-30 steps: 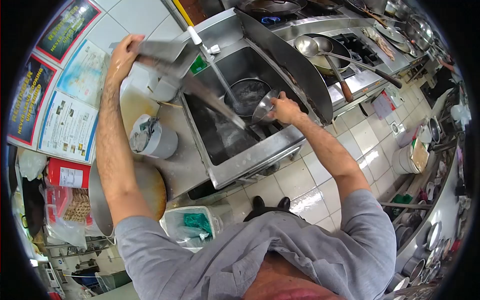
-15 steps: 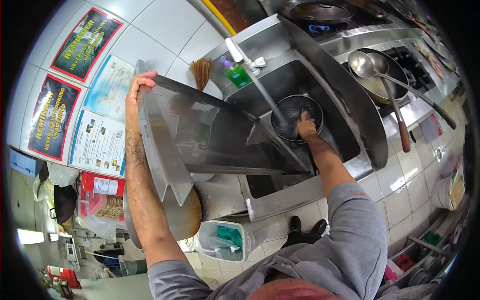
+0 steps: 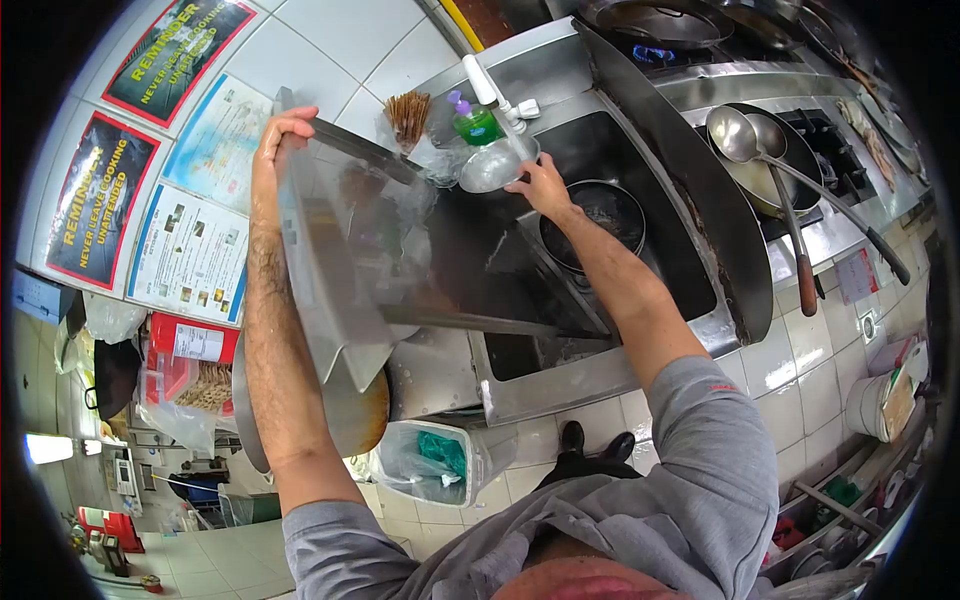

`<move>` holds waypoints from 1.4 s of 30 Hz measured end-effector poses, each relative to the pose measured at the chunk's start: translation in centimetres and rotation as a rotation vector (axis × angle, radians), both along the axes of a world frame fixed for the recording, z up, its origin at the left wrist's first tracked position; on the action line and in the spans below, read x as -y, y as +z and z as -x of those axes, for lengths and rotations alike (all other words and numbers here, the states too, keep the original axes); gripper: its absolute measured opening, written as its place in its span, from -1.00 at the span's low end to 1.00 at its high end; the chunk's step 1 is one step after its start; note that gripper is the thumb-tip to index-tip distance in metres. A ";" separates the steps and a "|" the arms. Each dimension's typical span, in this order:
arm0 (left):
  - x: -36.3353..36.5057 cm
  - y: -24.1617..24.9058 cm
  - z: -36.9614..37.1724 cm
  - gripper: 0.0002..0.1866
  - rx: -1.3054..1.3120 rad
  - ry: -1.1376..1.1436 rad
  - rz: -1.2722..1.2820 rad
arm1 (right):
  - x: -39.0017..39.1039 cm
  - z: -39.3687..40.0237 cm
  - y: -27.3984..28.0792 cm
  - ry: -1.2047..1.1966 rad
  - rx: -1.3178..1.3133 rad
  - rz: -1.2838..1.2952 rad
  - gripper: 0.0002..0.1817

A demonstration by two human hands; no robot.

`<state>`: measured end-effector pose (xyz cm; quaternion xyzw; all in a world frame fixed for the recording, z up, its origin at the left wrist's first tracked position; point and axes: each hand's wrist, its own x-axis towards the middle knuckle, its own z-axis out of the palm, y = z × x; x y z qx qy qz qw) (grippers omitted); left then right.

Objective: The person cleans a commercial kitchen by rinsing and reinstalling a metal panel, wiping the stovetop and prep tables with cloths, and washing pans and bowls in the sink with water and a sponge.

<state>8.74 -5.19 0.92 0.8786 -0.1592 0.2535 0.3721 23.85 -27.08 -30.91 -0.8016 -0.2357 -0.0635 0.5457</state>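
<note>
My left hand (image 3: 285,135) is closed over the upper edge of a large stainless steel panel (image 3: 455,255) with folded rims, which leans tilted with its lower end in the sink (image 3: 560,150). My right hand (image 3: 543,188) grips the rim of a metal bowl (image 3: 490,168), tipped towards the panel. Water splashes off it onto the panel and blurs its surface. Below my right forearm, a dark round pan (image 3: 612,215) with water in it sits in the sink basin. The white tap (image 3: 482,82) stands just behind the bowl, which hides part of it.
A green soap bottle (image 3: 474,122) and a bristle brush (image 3: 408,118) stand behind the panel. To the right, ladles (image 3: 735,135) rest in a wok on the stove, and a flame burns farther back. A lined bin (image 3: 400,465) stands on the floor below.
My right hand has come up out of the pan with the bowl and moved left towards the panel. Water now splashes over the panel. My left hand keeps its hold.
</note>
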 end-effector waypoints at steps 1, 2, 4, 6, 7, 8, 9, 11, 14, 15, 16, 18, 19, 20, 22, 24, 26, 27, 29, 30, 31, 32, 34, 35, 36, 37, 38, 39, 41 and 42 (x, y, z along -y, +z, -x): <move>0.5 0.1 0.2 -0.79 0.006 0.002 0.006 | 0.5 0.3 -0.5 0.002 0.006 0.006 -0.55; 1.0 0.1 0.2 -0.79 -0.007 0.011 0.041 | 1.3 1.1 -0.9 -0.038 0.052 -0.062 -0.55; 0.6 -0.1 0.1 -0.80 0.024 0.041 -0.051 | 3.6 2.7 -1.8 -0.077 0.071 -0.153 -0.54; -0.2 0.2 -0.8 -0.84 0.033 0.003 -0.049 | 7.5 5.2 -0.8 -0.101 0.101 -0.063 -0.57; -0.7 0.0 -0.7 -0.86 0.033 -0.039 -0.057 | 9.9 6.7 -0.1 -0.120 0.139 0.010 -0.58; -0.4 -0.2 -0.3 -0.86 0.023 -0.025 -0.035 | 12.4 8.8 1.5 -0.110 0.068 0.039 -0.59; 0.5 -0.1 -0.1 -0.87 0.072 -0.036 -0.058 | 14.8 11.3 3.2 -0.097 0.084 0.061 -0.62; 0.2 -0.4 -0.2 -0.85 0.112 -0.041 -0.059 | 19.4 15.7 4.9 -0.070 0.071 0.087 -0.65; -1.2 -0.6 -1.3 -0.77 -0.019 0.070 -0.019 | 24.6 23.6 8.7 -0.053 0.109 0.140 -0.68; -0.5 -0.6 -1.5 -0.80 0.024 0.006 -0.038 | 26.1 26.0 9.7 -0.054 0.097 0.237 -0.68; 0.3 -0.6 -1.5 -0.74 0.067 -0.059 -0.059 | 27.2 28.4 10.2 -0.027 -0.075 0.187 -0.67; 1.3 -0.1 -0.9 -0.75 0.113 -0.006 -0.125 | 27.7 32.9 10.7 0.012 -0.171 0.128 -0.67; 1.8 0.1 -0.5 -0.75 0.164 0.054 -0.205 | 27.6 34.4 10.9 0.055 -0.262 0.056 -0.67; 2.2 0.2 -0.3 -0.74 0.181 0.046 -0.200 | 26.8 35.5 10.8 0.047 -0.261 0.061 -0.67; 2.7 0.4 -0.3 -0.74 0.186 0.055 -0.208 | 23.8 37.4 9.8 0.173 -0.444 -0.079 -0.67; 2.9 0.6 -0.5 -0.70 0.179 0.035 -0.202 | 18.8 38.1 8.5 0.230 -0.673 -0.154 -0.70; 3.2 1.0 0.1 -0.69 0.130 0.043 -0.199 | 13.3 37.1 6.5 0.333 -0.861 -0.189 -0.74; 3.4 1.2 0.3 -0.67 0.072 0.055 -0.199 | 10.6 35.9 5.3 0.390 -0.834 -0.187 -0.70; 3.4 1.3 0.5 -0.67 0.102 0.055 -0.213 | 5.6 32.6 4.5 0.424 -0.989 -0.210 -0.60; 3.2 1.2 0.6 -0.67 0.120 0.061 -0.229 | 3.8 31.2 4.2 0.422 -1.031 -0.289 -0.57; 3.0 1.1 0.6 -0.67 0.124 0.059 -0.235 | 2.5 30.0 4.1 0.422 -1.070 -0.370 -0.53; 2.7 1.0 0.5 -0.67 0.168 0.061 -0.258 | 1.5 29.0 4.2 0.430 -1.047 -0.369 -0.52; 2.1 0.6 0.5 -0.68 0.213 0.057 -0.283 | 1.4 28.6 4.3 0.436 -1.008 -0.353 -0.52; 1.9 0.5 0.5 -0.68 0.183 0.053 -0.247 | 2.0 28.8 4.4 0.433 -1.003 -0.358 -0.52; 1.6 0.4 0.6 -0.68 0.153 0.046 -0.210 | 3.2 29.3 4.4 0.478 -0.992 -0.300 -0.54; 1.4 0.3 0.6 -0.68 0.158 0.038 -0.208 | 4.7 29.8 4.4 0.520 -0.979 -0.241 -0.55; 1.1 0.2 0.5 -0.69 0.124 0.030 -0.183 | 6.5 30.2 3.8 0.527 -0.932 -0.195 -0.60; 0.8 0.1 0.1 -0.69 0.089 0.016 -0.158 | 8.7 30.6 3.8 0.484 -0.934 -0.090 -0.60; 0.0 -0.2 -0.9 -0.65 0.115 -0.049 -0.274 | 13.7 31.3 4.4 0.411 -0.646 0.140 -0.56; -1.3 -0.7 -2.3 -0.63 0.210 -0.040 -0.308 | 16.2 31.4 5.3 0.367 -0.636 0.185 -0.53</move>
